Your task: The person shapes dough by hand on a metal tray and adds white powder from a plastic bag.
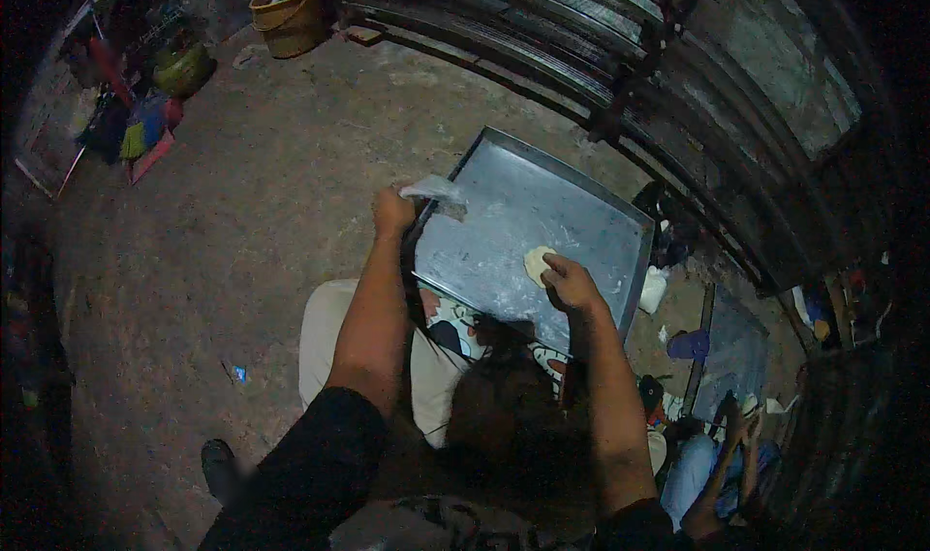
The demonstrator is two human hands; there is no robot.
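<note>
A large metal tray [523, 188] with whitish smears on its bottom lies in front of me, tilted in the view, its near edge by my knees. My left hand [392, 212] is closed at the tray's left edge on a thin, crumpled clear plastic sheet [438, 190], which hangs over the rim. Over the right part of the tray, my right hand [572, 282] pinches a flat, round, pale piece of dough [535, 263] by its right side. Whether the dough touches the tray I cannot tell. Beneath the near edge shows a printed, patterned surface [436, 309].
At lower right a co-worker's hands [744, 423] hold something pale beside another metal tray [736, 352]. A purple object [688, 345] and a white bag [653, 289] lie between us. Metal racks [542, 37] line the back right. A yellow bucket [291, 20] and a broom [145, 132] stand far left.
</note>
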